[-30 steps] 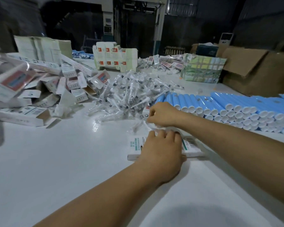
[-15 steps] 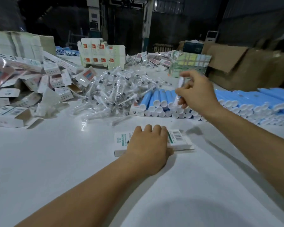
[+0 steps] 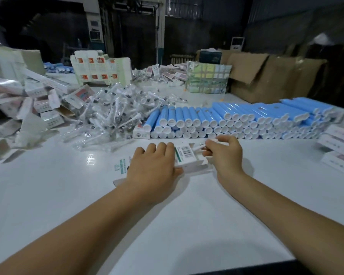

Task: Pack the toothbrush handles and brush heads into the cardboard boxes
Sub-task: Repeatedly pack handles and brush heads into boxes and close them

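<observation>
A white cardboard box (image 3: 187,157) with green print and a barcode lies flat on the white table. My left hand (image 3: 153,171) rests on top of it, fingers laid over its far edge and thumb at its near side. My right hand (image 3: 224,153) pinches a wrapped white brush head (image 3: 198,148) at the box's open right end. Behind the box lies a heap of wrapped brush heads (image 3: 115,114). To their right, blue toothbrush handles (image 3: 226,120) with white end caps lie stacked in rows.
Loose and flattened white boxes (image 3: 38,108) pile up at the left. More white boxes (image 3: 340,151) stack at the right edge. Brown cartons (image 3: 270,76), a taped bundle (image 3: 207,78) and a block of upright boxes (image 3: 99,70) stand at the back.
My right hand took a brush head from the heap, lifted it, then brought it down to the box's right end. My left hand stayed on the box.
</observation>
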The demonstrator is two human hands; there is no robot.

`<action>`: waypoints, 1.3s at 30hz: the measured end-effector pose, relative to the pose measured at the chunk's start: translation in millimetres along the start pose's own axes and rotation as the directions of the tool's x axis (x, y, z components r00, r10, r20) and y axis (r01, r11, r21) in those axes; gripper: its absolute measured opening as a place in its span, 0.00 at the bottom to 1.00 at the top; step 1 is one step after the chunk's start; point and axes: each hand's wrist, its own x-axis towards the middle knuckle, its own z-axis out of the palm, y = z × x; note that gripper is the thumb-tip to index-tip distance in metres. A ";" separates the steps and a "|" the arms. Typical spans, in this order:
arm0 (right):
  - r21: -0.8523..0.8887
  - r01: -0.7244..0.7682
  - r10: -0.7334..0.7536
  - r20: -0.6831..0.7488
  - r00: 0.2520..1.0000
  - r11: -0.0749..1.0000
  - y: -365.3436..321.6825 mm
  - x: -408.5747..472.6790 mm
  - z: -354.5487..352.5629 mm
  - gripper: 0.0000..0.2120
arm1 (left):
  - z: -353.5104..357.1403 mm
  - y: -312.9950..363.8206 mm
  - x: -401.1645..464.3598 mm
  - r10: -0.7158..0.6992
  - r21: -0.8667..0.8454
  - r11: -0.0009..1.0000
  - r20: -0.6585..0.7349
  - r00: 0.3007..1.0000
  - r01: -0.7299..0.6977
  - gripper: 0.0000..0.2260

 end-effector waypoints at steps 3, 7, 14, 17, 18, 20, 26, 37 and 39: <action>-0.086 0.020 -0.016 0.049 0.999 0.996 2.3 -8.4 1.1 0.06 | 3.4 3.9 0.5 0.022 -0.001 1.000 -0.022 1.000 -0.022 0.27; -0.124 0.081 -0.047 0.254 0.966 0.989 -0.3 -18.6 5.2 0.15 | 4.9 3.0 4.0 -0.012 -0.015 1.000 -0.050 0.999 0.011 0.27; -0.128 0.149 -0.129 0.153 0.980 0.980 0.2 -17.4 -10.8 0.09 | 6.7 -13.1 8.2 -0.084 0.014 0.996 -0.074 0.994 0.085 0.28; -0.137 0.172 -0.135 0.241 0.961 0.976 3.0 -26.2 -3.9 0.10 | 6.5 -11.6 8.9 -0.109 0.019 0.994 -0.072 0.991 0.111 0.29; -0.119 0.175 -0.140 0.259 0.956 0.977 3.1 -27.9 -1.9 0.11 | 7.3 -10.1 8.2 -0.106 0.021 0.994 -0.074 0.992 0.108 0.28; -0.098 0.192 -0.156 0.289 0.944 0.977 3.9 -30.1 0.7 0.11 | 8.6 -6.4 7.0 -0.091 0.028 0.995 -0.083 0.992 0.094 0.27; -0.125 0.250 -0.195 0.339 0.920 0.960 7.0 -29.5 1.4 0.12 | 7.8 -0.7 5.7 -0.054 0.061 0.996 -0.083 0.995 0.059 0.29; -0.241 0.249 -0.153 0.357 0.922 0.938 9.8 -24.7 5.3 0.11 | 6.0 8.7 2.2 -0.010 0.080 0.997 -0.042 0.999 0.013 0.28; -0.278 0.273 -0.154 0.384 0.910 0.921 9.7 -25.2 6.5 0.14 | 5.7 10.4 1.7 0.005 0.089 0.996 -0.034 0.999 -0.002 0.28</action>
